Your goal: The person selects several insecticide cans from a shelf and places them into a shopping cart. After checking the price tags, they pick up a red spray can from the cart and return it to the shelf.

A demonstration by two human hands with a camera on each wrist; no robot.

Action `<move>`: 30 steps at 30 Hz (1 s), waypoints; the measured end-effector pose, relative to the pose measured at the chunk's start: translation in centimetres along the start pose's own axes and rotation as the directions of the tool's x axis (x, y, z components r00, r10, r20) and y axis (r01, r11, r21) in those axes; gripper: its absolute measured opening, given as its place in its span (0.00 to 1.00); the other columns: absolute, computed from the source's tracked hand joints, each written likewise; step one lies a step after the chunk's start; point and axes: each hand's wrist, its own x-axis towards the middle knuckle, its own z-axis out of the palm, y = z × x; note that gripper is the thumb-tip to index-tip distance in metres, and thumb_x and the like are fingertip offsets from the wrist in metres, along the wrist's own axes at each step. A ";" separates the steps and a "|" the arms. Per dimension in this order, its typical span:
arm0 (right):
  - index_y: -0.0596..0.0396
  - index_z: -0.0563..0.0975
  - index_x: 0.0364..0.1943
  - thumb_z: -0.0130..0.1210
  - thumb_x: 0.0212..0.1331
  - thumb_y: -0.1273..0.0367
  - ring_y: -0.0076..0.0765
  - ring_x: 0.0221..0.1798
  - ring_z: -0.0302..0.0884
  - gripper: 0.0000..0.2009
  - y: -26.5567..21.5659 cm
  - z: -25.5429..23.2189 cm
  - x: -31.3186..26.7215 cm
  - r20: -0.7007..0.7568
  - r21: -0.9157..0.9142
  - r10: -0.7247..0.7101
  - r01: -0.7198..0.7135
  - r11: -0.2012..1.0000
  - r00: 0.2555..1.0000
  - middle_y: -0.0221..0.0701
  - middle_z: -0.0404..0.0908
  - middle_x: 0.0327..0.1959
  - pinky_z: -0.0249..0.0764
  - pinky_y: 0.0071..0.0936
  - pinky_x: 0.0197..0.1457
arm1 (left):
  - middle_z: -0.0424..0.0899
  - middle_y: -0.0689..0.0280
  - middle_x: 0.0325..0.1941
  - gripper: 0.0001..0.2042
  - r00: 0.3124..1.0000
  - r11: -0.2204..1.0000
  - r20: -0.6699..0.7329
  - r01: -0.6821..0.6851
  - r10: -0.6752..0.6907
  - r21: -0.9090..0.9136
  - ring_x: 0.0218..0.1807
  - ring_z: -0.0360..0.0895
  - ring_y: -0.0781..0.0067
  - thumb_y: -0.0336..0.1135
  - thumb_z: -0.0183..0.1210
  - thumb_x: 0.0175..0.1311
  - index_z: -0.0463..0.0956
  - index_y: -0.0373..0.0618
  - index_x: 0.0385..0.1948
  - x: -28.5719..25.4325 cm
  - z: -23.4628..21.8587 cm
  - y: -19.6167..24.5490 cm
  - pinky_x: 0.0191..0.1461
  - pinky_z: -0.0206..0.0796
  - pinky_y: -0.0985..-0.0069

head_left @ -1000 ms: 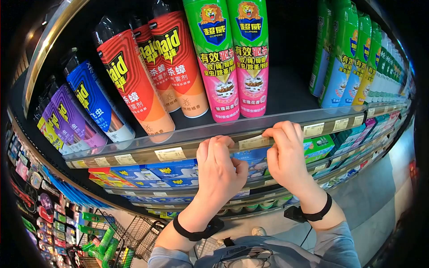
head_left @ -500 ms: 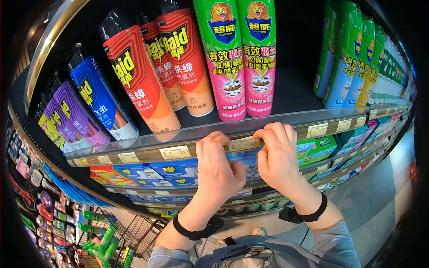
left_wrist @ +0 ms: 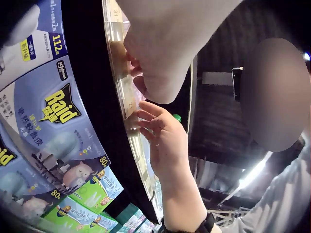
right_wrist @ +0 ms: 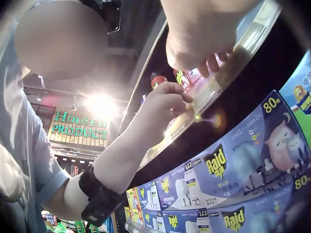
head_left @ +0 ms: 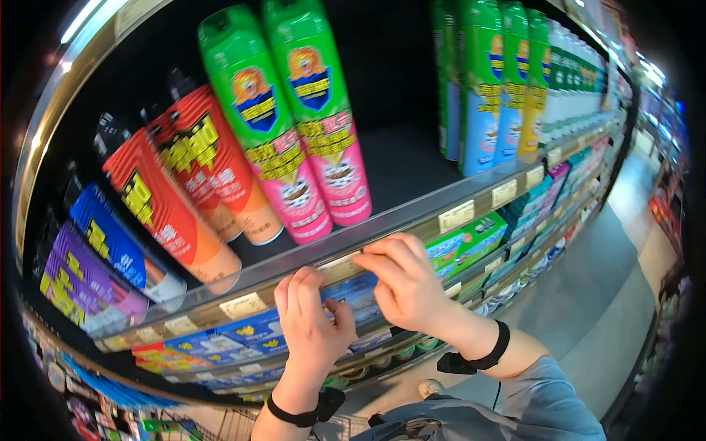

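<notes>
A paper price label (head_left: 340, 266) sits in the clear strip along the shelf's front edge, below two green-and-pink Superb spray cans (head_left: 338, 176). My left hand (head_left: 312, 316) touches the strip at the label's left end with bent fingers, its thumb standing apart. At the other end my right hand (head_left: 404, 283) reaches the strip with its fingertips, fingers loosely bent. In the left wrist view the right hand (left_wrist: 167, 133) shows fingers spread lightly against the strip (left_wrist: 129, 114). From the right wrist view, the left hand (right_wrist: 163, 107) has its fingertips right at the label's edge.
Red Raid cans (head_left: 173, 209) and a blue Raid can (head_left: 121, 242) lean at left. Green-and-blue spray cans (head_left: 482, 95) stand at right behind the clear shelf guard (head_left: 412, 206). Blue Raid boxes (right_wrist: 228, 170) fill the shelf below. Grey floor (head_left: 581, 272) shows at right.
The head view has turned, so the shelf and both hands appear farther left and more tilted. Both hands stay at the label's ends.
</notes>
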 end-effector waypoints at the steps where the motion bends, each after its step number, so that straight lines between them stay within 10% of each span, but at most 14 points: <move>1: 0.61 0.79 0.48 0.55 0.46 0.77 0.51 0.53 0.70 0.20 -0.1 0.0 -0.1 0.001 0.009 -0.001 0.001 1.000 1.000 0.39 0.75 0.47 0.68 0.45 0.59 | 0.76 0.52 0.46 0.22 1.000 1.000 -0.016 -0.002 0.002 0.009 0.49 0.71 0.45 0.19 0.57 0.41 0.69 0.38 0.45 0.1 0.1 0.1 0.55 0.64 0.55; 13: 0.57 0.79 0.51 0.53 0.47 0.81 0.54 0.57 0.73 0.22 0.1 -3.2 -3.0 0.060 -0.012 0.074 -0.074 0.997 0.995 0.42 0.76 0.54 0.69 0.49 0.64 | 0.77 0.52 0.48 0.19 0.998 0.999 -0.038 0.048 -0.048 -0.009 0.53 0.72 0.47 0.21 0.62 0.48 0.72 0.39 0.45 0.1 0.4 0.5 0.59 0.61 0.57; 30: 0.62 0.77 0.52 0.59 0.44 0.75 0.51 0.55 0.69 0.25 2.1 -1.4 0.7 0.189 -0.084 -0.182 0.200 0.976 0.965 0.42 0.73 0.51 0.67 0.49 0.64 | 0.70 0.44 0.59 0.25 0.954 0.993 -0.296 0.076 -0.047 0.088 0.51 0.70 0.56 0.21 0.51 0.35 0.70 0.39 0.45 -1.2 0.9 0.0 0.56 0.66 0.66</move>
